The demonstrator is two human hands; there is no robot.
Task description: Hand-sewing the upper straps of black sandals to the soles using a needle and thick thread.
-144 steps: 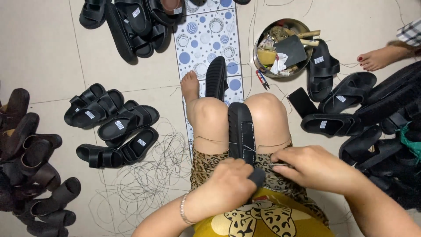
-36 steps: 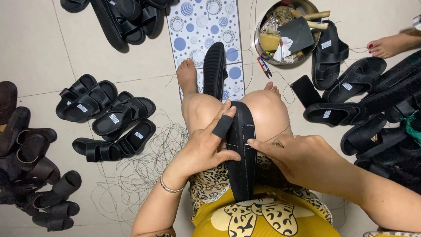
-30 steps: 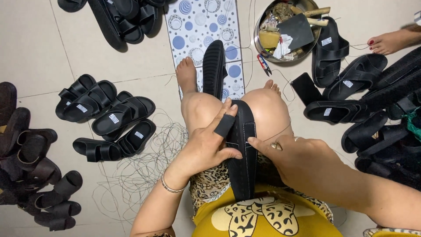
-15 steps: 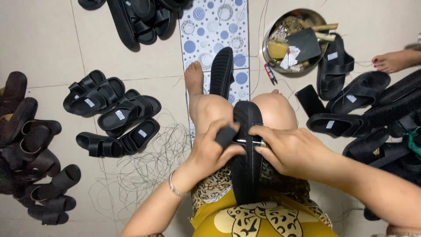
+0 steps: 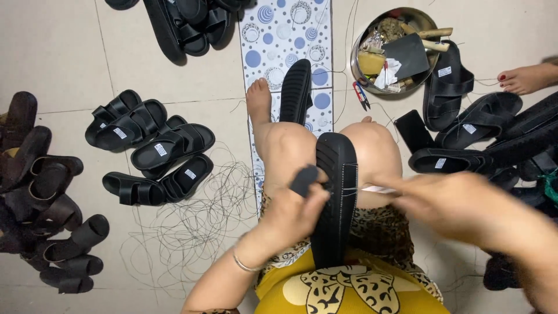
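Overhead, a seated person's bare knees fill the centre of the frame, with a pale tiled floor (image 5: 52, 52) all around. Heaps of black sandals (image 5: 154, 148) lie at the left and along the right edge, and loose dark thread (image 5: 186, 232) sprawls at lower centre-left. A blue-dotted mat (image 5: 279, 35) runs down from the top centre; a single black sole (image 5: 295, 90) rests on it beside the person's foot. At upper right sits a round metal bowl (image 5: 363, 64) of tools and scraps, with small red scissors (image 5: 360, 96) just beside it.

Between the knees stands a black sandal sole (image 5: 336, 197), tread side up, reaching from the lap to the knees. The left hand (image 5: 293, 212) grasps its left edge, a black cover on one finger. The right hand (image 5: 459, 206), blurred, is at centre right just beside the sole, pinching a thin pale tool (image 5: 378, 189) whose tip meets the sole's right edge.
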